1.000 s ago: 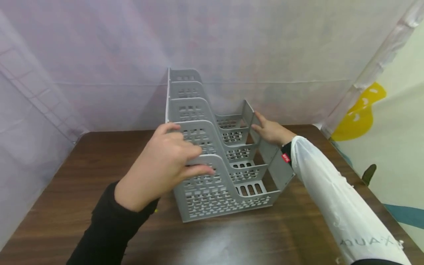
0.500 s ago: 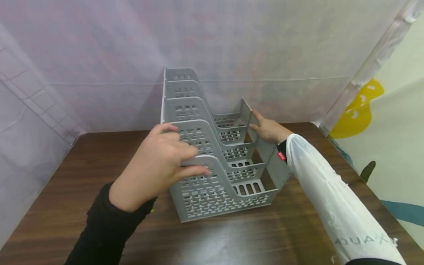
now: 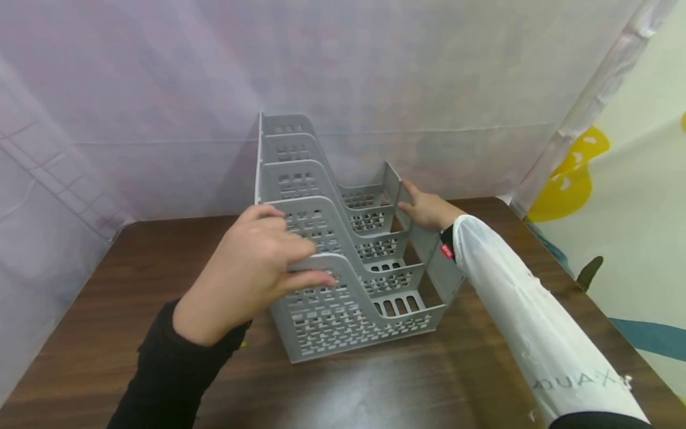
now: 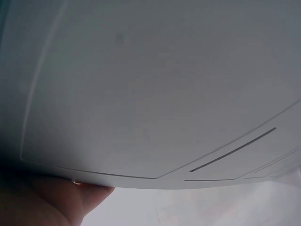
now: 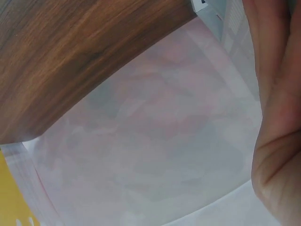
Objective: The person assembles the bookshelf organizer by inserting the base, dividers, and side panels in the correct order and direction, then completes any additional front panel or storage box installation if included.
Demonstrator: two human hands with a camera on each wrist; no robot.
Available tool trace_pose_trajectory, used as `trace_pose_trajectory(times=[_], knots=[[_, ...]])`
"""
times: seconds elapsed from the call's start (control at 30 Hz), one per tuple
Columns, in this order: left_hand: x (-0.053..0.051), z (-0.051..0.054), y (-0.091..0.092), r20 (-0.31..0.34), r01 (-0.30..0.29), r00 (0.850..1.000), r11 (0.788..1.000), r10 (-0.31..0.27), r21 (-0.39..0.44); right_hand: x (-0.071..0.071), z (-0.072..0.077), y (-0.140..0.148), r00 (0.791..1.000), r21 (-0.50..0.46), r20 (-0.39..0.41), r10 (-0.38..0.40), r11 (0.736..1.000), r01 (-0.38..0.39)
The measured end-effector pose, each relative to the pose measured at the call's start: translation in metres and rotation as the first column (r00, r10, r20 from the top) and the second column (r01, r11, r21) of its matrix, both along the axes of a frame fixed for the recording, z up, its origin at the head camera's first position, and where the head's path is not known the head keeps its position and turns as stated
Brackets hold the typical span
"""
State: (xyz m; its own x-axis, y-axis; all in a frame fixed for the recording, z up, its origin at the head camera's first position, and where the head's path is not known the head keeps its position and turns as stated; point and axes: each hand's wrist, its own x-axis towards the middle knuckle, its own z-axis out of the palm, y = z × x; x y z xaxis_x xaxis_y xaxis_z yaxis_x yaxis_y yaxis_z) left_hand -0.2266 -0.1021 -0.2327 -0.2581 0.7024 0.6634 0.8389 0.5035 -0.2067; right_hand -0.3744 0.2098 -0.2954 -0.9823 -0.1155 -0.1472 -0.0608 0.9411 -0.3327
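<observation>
A grey plastic file organizer (image 3: 321,310) with several perforated, sloping dividers stands upright on the table in the head view. My left hand (image 3: 249,265) grips its tall left side near the front, with the thumb stretched over a divider's top. In the left wrist view, the organizer's smooth grey panel (image 4: 150,94) fills most of the picture, and part of the left hand (image 4: 56,200) shows at the lower left. My right hand (image 3: 429,210) holds the upper edge of the low right panel; some of its fingers are hidden. Part of the right hand (image 5: 280,127) appears along the right wrist view's edge.
The organizer stands on a dark brown wooden table (image 3: 161,286). A pale sheet (image 3: 429,71) hangs behind the table's back edge. To the right is a whitish wall covering (image 3: 643,238) with yellow and green shapes.
The head view has shifted a little, so everything sits slightly further left. Both hands keep their places on the organizer, which shows no clear movement on the table.
</observation>
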Motion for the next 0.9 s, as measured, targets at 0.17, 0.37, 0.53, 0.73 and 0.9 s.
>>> trace_pose_trajectory(times=[0.17, 0.37, 0.53, 0.73, 0.9], knots=[[-0.002, 0.000, 0.003, 0.009, 0.009, 1.000, 1.000, -0.009, -0.002, 0.002, 0.000, 0.003, 1.000, 0.014, -0.008, 0.003, 1.000, -0.003], [-0.005, 0.002, 0.006, 0.007, 0.012, 1.000, 1.000, -0.012, -0.009, 0.000, -0.002, 0.006, 1.000, 0.021, -0.010, -0.015, 1.000, 0.015], [-0.010, -0.001, 0.005, -0.006, 0.017, 1.000, 1.000, -0.017, -0.001, -0.003, -0.003, 0.004, 0.999, 0.016, -0.022, -0.039, 0.999, 0.040], [-0.013, -0.006, 0.002, -0.004, -0.007, 1.000, 1.000, 0.007, -0.013, -0.007, -0.006, -0.005, 0.999, 0.046, 0.029, -0.022, 0.999, 0.021], [-0.013, -0.009, 0.000, -0.016, -0.018, 1.000, 1.000, 0.018, -0.017, -0.009, -0.005, -0.005, 0.997, 0.081, 0.062, 0.036, 0.996, -0.041]])
